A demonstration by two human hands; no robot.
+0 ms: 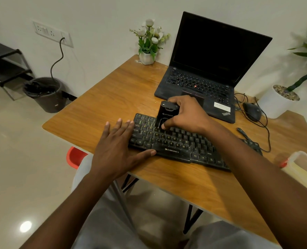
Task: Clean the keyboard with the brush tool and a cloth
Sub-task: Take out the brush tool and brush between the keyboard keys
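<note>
A black keyboard [181, 142] lies slanted on the wooden table [113, 97], near its front edge. My right hand [186, 114] grips a black brush tool [165, 113] and holds it upright on the upper left keys. My left hand [118, 146] lies flat with straight fingers at the keyboard's left end; the thumb rests along its front edge. No cloth shows in this view.
An open black laptop [212, 69] stands behind the keyboard, with a mouse [252, 111] and cables to its right. A small flower pot [148, 57] sits at the back edge. A clear plastic container [303, 166] is at the right. A bin [44, 94] stands on the floor at left.
</note>
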